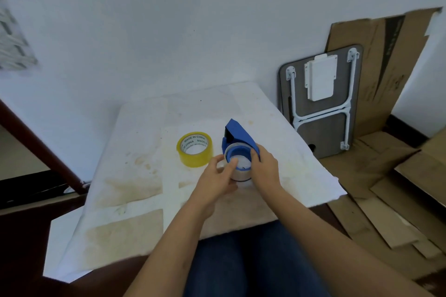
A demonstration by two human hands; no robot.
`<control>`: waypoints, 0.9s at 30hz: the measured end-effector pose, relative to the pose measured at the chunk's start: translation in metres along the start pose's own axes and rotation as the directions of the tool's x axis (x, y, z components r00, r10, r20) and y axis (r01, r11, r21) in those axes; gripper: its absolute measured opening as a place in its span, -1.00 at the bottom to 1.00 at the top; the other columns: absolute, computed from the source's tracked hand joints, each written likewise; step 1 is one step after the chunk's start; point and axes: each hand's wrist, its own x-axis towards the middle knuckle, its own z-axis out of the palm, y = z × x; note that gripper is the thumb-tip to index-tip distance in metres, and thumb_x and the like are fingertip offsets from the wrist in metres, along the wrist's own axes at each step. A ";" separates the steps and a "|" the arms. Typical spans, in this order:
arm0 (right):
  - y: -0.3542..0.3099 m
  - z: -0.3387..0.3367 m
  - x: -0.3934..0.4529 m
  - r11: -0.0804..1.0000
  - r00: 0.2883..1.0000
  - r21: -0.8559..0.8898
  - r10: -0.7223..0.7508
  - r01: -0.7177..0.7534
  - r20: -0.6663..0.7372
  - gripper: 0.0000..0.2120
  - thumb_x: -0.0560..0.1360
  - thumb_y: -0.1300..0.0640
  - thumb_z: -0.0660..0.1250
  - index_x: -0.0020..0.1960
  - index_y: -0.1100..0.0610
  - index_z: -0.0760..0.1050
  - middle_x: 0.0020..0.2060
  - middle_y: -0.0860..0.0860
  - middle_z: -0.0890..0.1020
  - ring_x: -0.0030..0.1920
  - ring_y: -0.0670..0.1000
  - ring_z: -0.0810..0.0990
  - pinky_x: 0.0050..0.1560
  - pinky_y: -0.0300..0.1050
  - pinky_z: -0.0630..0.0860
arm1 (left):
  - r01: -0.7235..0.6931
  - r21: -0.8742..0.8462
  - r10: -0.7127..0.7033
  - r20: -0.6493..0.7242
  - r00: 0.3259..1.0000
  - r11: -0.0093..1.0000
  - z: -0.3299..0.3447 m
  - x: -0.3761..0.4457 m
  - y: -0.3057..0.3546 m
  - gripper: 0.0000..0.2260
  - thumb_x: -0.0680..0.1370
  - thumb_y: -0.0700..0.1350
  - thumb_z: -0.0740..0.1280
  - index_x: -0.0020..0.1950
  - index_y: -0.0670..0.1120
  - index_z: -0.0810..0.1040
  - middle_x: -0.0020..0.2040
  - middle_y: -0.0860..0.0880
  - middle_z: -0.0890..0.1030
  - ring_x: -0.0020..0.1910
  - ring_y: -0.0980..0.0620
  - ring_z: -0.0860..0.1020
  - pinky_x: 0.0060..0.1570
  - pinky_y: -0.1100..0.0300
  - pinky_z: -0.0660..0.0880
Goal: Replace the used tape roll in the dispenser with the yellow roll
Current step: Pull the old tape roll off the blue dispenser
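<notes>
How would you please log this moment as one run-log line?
step: removing used tape roll | dispenser: blue, on table | left hand: on roll | right hand: on dispenser | yellow roll: untouched, left of dispenser

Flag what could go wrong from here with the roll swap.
1. Both hands work the used roll on the blue dispenser. The left hand fingers sit at its hub and the right hand steadies the body, so a stuck roll could jerk free suddenly.
2. The yellow roll lies close to the left hand and could get knocked away.
3. The dispenser's cutter end is hard to see from here; a slipping finger might catch it.
</notes>
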 end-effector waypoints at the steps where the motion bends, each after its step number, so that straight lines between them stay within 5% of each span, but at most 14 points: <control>1: -0.001 -0.003 -0.008 0.999 1.000 0.037 -0.014 0.014 -0.014 -0.73 0.65 0.19 0.11 0.23 0.22 0.51 0.09 0.13 0.64 0.00 0.05 0.57 0.08 -0.06 0.53 | -0.010 -0.013 0.011 0.011 1.000 1.000 0.002 -0.004 0.000 -0.55 0.55 0.09 0.38 0.40 0.03 0.38 0.14 -0.06 0.67 0.04 -0.03 0.70 0.02 0.09 0.66; 4: -0.002 -0.010 -0.030 0.992 0.999 0.125 -0.031 0.035 -0.031 -0.71 0.65 0.16 0.12 0.31 0.15 0.47 0.13 0.03 0.62 0.11 0.03 0.58 0.15 -0.10 0.54 | -0.054 -0.060 0.055 0.024 0.998 0.997 0.003 -0.016 -0.001 -0.62 0.56 -0.08 0.41 0.34 0.05 0.41 0.06 -0.11 0.71 -0.03 -0.02 0.72 0.02 0.08 0.66; 7: 0.003 -0.018 -0.044 0.976 1.000 0.219 -0.013 0.009 0.019 -0.75 0.62 0.13 0.22 0.29 0.05 0.42 0.11 -0.06 0.56 0.10 -0.06 0.54 0.02 -0.28 0.49 | -0.074 -0.047 0.075 0.027 0.997 0.996 -0.001 -0.026 -0.002 -0.65 0.56 -0.21 0.37 0.30 0.06 0.46 0.01 -0.12 0.71 -0.16 0.03 0.72 -0.01 0.08 0.67; 11: 0.003 -0.029 -0.048 0.900 0.980 0.404 0.103 -0.164 0.169 -0.67 0.54 -0.05 0.34 0.23 0.04 0.38 0.15 -0.02 0.55 0.10 -0.03 0.58 0.04 -0.11 0.58 | -0.105 0.052 0.100 0.091 0.991 0.993 -0.016 -0.033 -0.008 -0.56 0.53 -0.28 0.36 0.34 0.09 0.49 0.15 -0.13 0.65 0.01 -0.07 0.70 -0.05 0.10 0.67; 15: 0.008 -0.036 -0.045 0.878 0.929 0.368 0.194 -0.308 0.314 -0.36 0.45 -0.24 0.35 0.40 0.06 0.32 0.22 0.03 0.57 0.18 0.05 0.59 0.26 0.07 0.53 | -0.113 0.102 0.095 0.169 0.981 0.988 -0.026 -0.040 -0.008 -0.54 0.53 -0.34 0.32 0.25 0.18 0.56 0.15 -0.08 0.66 0.08 -0.11 0.68 -0.12 0.17 0.65; 20: 0.009 -0.050 -0.050 0.846 0.887 0.420 0.122 -0.328 0.446 -0.50 0.47 -0.15 0.37 0.25 0.17 0.50 0.12 0.09 0.68 0.10 0.06 0.67 0.10 -0.09 0.62 | -0.146 0.204 0.101 0.216 0.971 0.968 -0.032 -0.041 -0.002 -0.53 0.56 -0.33 0.28 0.15 0.27 0.59 0.13 0.06 0.67 0.09 -0.01 0.67 -0.14 0.16 0.65; 23: 0.011 -0.061 -0.050 0.841 0.878 0.437 0.089 -0.318 0.470 -0.53 0.46 -0.10 0.41 0.25 0.17 0.51 0.11 0.10 0.69 0.07 0.09 0.69 0.07 -0.04 0.64 | -0.180 0.288 0.116 0.227 0.967 0.941 -0.037 -0.040 0.002 -0.52 0.58 -0.32 0.24 0.26 0.24 0.55 0.14 0.17 0.67 0.09 0.10 0.67 -0.12 0.19 0.65; 27: 0.013 -0.071 -0.050 0.864 0.850 0.387 0.085 -0.323 0.520 -0.41 0.36 -0.15 0.45 0.28 0.13 0.49 0.12 0.07 0.68 0.09 0.09 0.68 0.07 -0.02 0.64 | -0.239 0.437 0.147 0.233 0.961 0.867 -0.044 -0.036 0.007 -0.51 0.58 -0.30 0.22 0.34 0.23 0.52 0.19 0.13 0.65 0.16 0.22 0.60 -0.08 0.20 0.65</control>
